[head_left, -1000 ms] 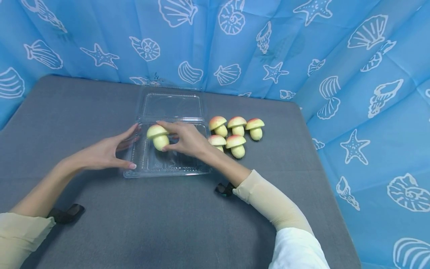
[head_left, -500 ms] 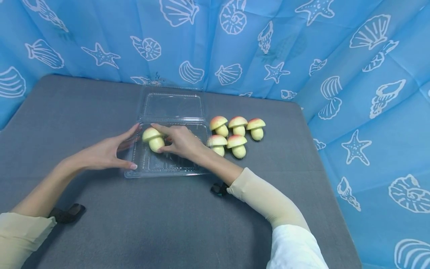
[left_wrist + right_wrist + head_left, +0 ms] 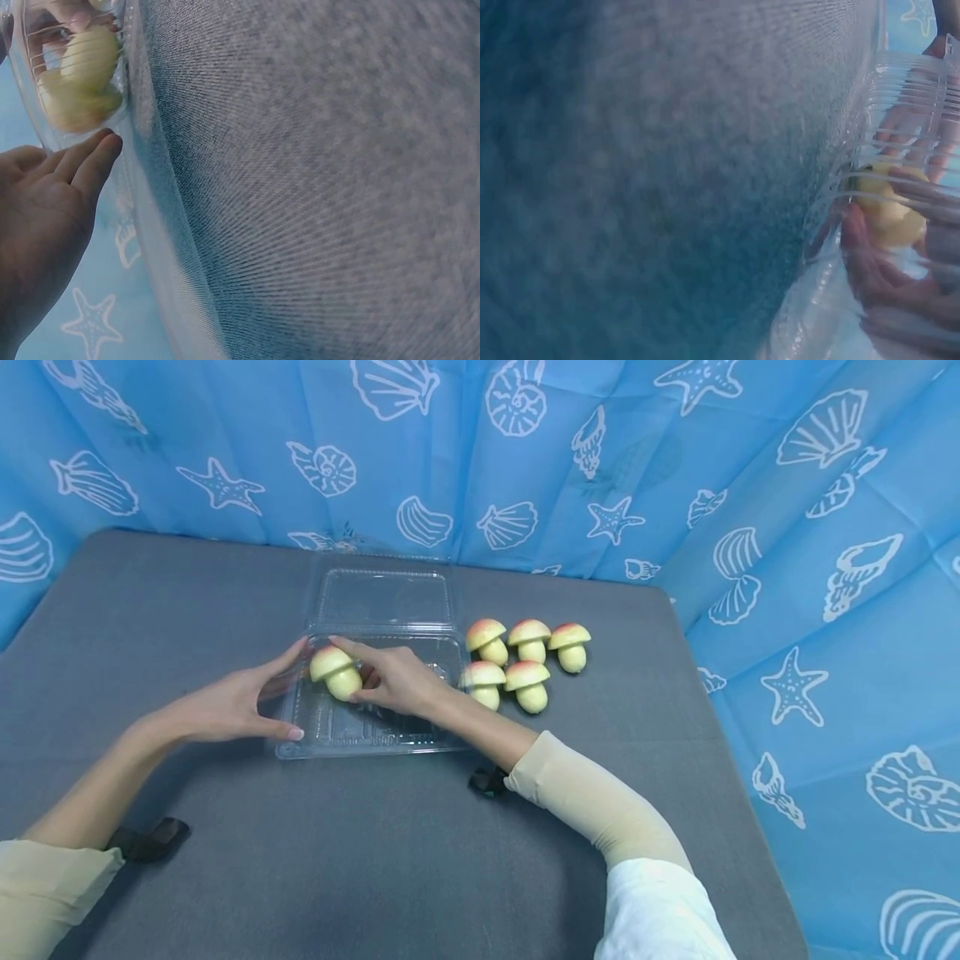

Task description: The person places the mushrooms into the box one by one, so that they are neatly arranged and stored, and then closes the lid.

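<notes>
In the head view, a yellow mushroom (image 3: 339, 678) with a reddish tinge on its cap lies tilted in the left end of a clear plastic container (image 3: 352, 749). Thumb and fingers of my right hand (image 3: 405, 678) hold it from the right. My left hand (image 3: 238, 700) stays at the container's left edge, thumb and fingers spread wide and nothing between them. Through the clear wall, the left wrist view shows the mushroom (image 3: 84, 79) just beyond the left fingertips. Clear ridged plastic partly covers my right hand (image 3: 889, 277) and the mushroom (image 3: 889, 210) in the right wrist view.
Several more yellow mushrooms (image 3: 527, 681) stand in two rows against the container's right side; my right forearm passes close in front. The container's lid (image 3: 386, 597) lies folded back behind it. A blue shell-print curtain (image 3: 465, 460) hangs behind the grey table (image 3: 360, 860).
My right hand has moved left and slightly toward me with the mushroom, bringing it to the container's left end. The left hand has held its place.
</notes>
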{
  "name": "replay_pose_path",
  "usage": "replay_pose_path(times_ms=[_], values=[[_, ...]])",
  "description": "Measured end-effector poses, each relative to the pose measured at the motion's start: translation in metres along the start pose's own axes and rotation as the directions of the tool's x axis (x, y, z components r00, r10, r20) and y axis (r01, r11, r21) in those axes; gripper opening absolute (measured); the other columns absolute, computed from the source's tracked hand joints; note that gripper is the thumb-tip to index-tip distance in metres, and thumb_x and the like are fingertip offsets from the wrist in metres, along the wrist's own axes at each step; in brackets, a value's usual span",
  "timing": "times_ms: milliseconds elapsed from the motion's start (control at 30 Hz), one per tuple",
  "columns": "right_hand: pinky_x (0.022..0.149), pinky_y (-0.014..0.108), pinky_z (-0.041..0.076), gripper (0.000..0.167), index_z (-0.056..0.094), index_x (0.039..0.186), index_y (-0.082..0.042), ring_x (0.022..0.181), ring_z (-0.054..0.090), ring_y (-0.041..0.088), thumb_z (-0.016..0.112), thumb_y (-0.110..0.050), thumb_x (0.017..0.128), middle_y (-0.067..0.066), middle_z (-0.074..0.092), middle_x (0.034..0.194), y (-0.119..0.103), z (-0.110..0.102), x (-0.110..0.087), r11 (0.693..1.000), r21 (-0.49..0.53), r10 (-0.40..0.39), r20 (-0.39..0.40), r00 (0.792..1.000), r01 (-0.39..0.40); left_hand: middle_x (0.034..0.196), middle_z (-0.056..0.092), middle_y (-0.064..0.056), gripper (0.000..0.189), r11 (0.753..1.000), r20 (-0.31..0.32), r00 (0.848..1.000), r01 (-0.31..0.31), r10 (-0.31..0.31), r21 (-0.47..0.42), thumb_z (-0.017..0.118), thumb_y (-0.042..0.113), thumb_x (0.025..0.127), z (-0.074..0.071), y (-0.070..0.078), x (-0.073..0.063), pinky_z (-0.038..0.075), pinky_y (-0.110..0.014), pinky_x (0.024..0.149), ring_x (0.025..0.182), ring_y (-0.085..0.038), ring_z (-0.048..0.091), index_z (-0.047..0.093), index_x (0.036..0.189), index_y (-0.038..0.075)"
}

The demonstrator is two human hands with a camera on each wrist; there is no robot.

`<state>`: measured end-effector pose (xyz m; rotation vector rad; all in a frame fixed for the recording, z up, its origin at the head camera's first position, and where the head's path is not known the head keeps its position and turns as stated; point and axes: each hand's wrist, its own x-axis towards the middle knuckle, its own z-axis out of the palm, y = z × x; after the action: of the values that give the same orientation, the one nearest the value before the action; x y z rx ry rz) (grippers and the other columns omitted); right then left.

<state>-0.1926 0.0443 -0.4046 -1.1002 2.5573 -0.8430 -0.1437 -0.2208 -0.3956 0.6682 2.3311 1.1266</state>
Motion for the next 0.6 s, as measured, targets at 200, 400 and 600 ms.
replay_pose_path(times_ms=[200, 400, 600], values=[[0.076, 0.013, 0.054, 0.082, 0.032, 0.157, -0.021, 0.085, 0.070, 0.006, 0.077, -0.023, 0.089, 0.005, 0.073, 0.104, 0.002, -0.005, -0.001, 0.999, 0.043, 0.010, 0.009, 1.000, -0.010, 0.165, -0.003, -0.018, 0.120, 1.000, -0.004, 1.000, -0.021, 0.021, -0.006, 0.082, 0.026, 0.083, -0.001, 0.002, -0.002, 0.030, -0.065, 0.109, 0.139, -0.054, 0.028, -0.011, 0.159, 0.020], [0.079, 0.015, 0.054, 0.076, 0.035, 0.156, -0.022, 0.088, 0.070, 0.005, 0.074, -0.027, 0.092, 0.003, 0.073, 0.104, 0.004, -0.013, -0.007, 0.997, 0.081, 0.008, -0.014, 1.000, -0.007, 0.165, -0.001, -0.020, 0.121, 1.000, -0.007, 1.000, -0.021, 0.021, 0.005, 0.083, 0.026, 0.083, -0.001, 0.001, -0.002, 0.029, -0.067, 0.109, 0.139, -0.055, 0.028, -0.010, 0.159, 0.020], [0.082, 0.016, 0.054, 0.067, 0.045, 0.151, -0.019, 0.087, 0.069, 0.005, 0.074, -0.025, 0.091, 0.001, 0.073, 0.101, 0.008, -0.022, -0.014, 0.992, 0.127, 0.010, -0.070, 0.997, -0.001, 0.164, 0.001, -0.021, 0.121, 1.000, -0.011, 1.000, -0.015, 0.015, 0.016, 0.083, 0.028, 0.082, 0.001, 0.001, -0.002, 0.029, -0.067, 0.109, 0.139, -0.055, 0.029, -0.010, 0.160, 0.020]])
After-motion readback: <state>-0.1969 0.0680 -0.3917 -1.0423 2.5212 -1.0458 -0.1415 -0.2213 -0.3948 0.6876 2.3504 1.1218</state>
